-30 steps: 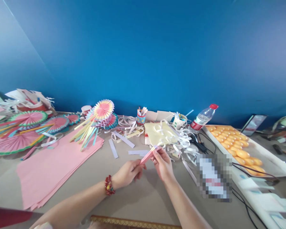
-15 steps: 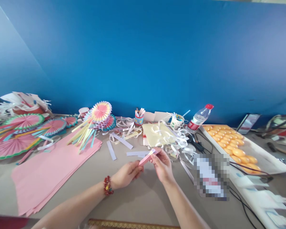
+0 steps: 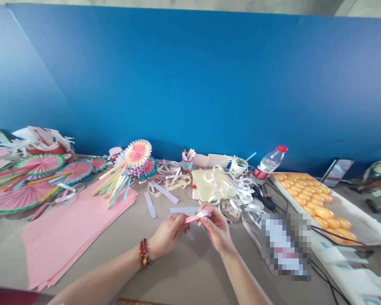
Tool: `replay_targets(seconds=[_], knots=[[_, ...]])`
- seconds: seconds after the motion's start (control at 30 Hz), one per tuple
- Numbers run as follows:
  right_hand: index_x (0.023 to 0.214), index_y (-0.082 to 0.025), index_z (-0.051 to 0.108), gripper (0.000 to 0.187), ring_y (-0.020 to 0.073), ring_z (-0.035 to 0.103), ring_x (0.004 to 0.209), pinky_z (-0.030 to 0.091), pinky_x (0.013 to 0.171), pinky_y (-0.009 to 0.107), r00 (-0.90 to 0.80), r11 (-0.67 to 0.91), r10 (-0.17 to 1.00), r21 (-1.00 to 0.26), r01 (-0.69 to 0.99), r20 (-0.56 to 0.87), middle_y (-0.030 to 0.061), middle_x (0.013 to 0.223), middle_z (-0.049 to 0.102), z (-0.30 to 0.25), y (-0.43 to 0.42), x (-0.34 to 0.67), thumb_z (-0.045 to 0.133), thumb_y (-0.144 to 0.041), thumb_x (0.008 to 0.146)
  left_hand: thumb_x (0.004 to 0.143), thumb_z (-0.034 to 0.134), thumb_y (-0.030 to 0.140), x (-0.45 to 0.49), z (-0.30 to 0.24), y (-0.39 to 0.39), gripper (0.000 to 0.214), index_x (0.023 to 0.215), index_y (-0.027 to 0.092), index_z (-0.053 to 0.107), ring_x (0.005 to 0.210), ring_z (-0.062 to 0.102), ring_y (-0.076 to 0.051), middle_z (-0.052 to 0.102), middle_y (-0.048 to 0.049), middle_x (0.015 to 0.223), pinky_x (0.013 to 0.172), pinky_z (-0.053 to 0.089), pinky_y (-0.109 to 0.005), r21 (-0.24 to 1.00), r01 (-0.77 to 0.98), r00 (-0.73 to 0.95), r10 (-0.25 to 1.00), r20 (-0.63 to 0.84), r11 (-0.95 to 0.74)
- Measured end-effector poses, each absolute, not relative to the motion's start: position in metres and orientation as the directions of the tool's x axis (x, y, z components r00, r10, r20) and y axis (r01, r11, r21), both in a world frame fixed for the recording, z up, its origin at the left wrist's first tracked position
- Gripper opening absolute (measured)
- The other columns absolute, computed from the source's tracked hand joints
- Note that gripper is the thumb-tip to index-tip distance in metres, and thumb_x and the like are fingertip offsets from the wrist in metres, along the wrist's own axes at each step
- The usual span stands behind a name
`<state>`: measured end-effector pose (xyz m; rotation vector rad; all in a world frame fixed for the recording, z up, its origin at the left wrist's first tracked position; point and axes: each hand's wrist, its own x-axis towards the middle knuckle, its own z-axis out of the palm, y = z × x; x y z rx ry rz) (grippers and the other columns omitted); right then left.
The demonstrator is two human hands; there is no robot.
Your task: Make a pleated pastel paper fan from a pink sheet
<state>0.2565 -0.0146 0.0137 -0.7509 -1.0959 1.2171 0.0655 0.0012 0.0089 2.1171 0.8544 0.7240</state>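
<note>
A narrow folded strip of pink, yellow and lilac paper [image 3: 195, 218] spans the gap between my hands, above the grey-brown table. My left hand [image 3: 169, 233], with a red bead bracelet [image 3: 144, 253] on its wrist, pinches the pink end. The lilac end sits in the closed fingers of my right hand [image 3: 217, 228]. Just beyond my fingers lie loose lilac paper strips [image 3: 165, 192]. To the left is a stack of pink paper sheets [image 3: 73, 237], with pleated paper fans [image 3: 138, 153] in several colours resting at its far edge.
White curled paper strips [image 3: 241, 195] heap over a yellow sheet [image 3: 206, 186]. Behind stand a pen cup [image 3: 187, 164] and a tilted plastic bottle [image 3: 269, 163]. On the right are a tray [image 3: 365, 224] of orange oval pieces, dark cables and a blurred-out object [image 3: 285, 248]. A blue partition [image 3: 190, 84] closes the back.
The folded paper strip is turned closer to level, and my hands have shifted slightly around it. Both keep hold. The camera has tilted up a little, so the scene sits lower.
</note>
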Motion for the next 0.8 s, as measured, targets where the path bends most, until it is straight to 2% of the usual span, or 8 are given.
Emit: replay_targets(seconds=[0.2,0.37,0.47,0.6,0.8], knots=[[0.077,-0.022,0.062,0.013,0.0122,0.050,0.066,0.040,0.063,0.026,-0.056,0.221,0.963,-0.896,-0.384,0.262,0.0013,0.086,0.053,0.0144,-0.0145,0.2570,0.071,-0.030,0.081,0.100,0.031,0.031,0.0623,0.0065,0.0029,0.025,0.101,0.020,0.053,0.079,0.056,-0.020,0.062,-0.0082,0.087,0.072,0.040,-0.028,0.704,0.382,0.644,0.719,0.262,-0.598],[0.078,-0.022,0.062,0.012,0.0111,0.051,0.065,0.041,0.063,0.026,-0.074,0.196,0.965,-0.881,-0.430,0.251,0.0009,0.086,0.053,0.0123,-0.0146,0.2564,0.071,-0.029,0.082,0.101,0.032,0.031,0.0630,0.0038,0.0039,0.026,0.091,0.020,0.054,0.070,0.055,-0.017,0.059,-0.0051,0.076,0.067,0.038,-0.025,0.647,0.409,0.617,0.718,0.324,-0.643],[0.078,-0.021,0.061,0.013,0.0110,0.052,0.067,0.041,0.063,0.024,-0.083,0.180,0.966,-0.872,-0.456,0.243,0.0007,0.086,0.053,0.0112,-0.0142,0.2552,0.071,-0.029,0.081,0.101,0.031,0.029,0.0637,0.0016,0.0042,0.026,0.099,0.019,0.055,0.070,0.057,-0.017,0.061,-0.0050,0.078,0.068,0.039,-0.025,0.627,0.407,0.585,0.717,0.380,-0.664],[0.078,-0.021,0.061,0.014,0.0108,0.051,0.065,0.041,0.062,0.024,-0.057,0.184,0.969,-0.863,-0.471,0.238,0.0004,0.084,0.052,0.0117,-0.0136,0.2548,0.071,-0.030,0.082,0.100,0.034,0.027,0.0656,0.0003,0.0036,0.026,0.111,0.019,0.056,0.071,0.058,-0.016,0.063,-0.0051,0.080,0.067,0.040,-0.024,0.638,0.376,0.566,0.711,0.416,-0.672],[0.077,-0.020,0.061,0.015,0.0107,0.051,0.066,0.042,0.060,0.023,-0.012,0.186,0.976,-0.867,-0.462,0.216,0.0006,0.084,0.054,0.0089,-0.0123,0.2549,0.073,-0.029,0.079,0.101,0.032,0.026,0.0681,0.0001,-0.0005,0.028,0.100,0.019,0.059,0.060,0.052,-0.012,0.057,0.0013,0.062,0.068,0.040,-0.022,0.757,0.316,0.550,0.761,0.345,-0.572]])
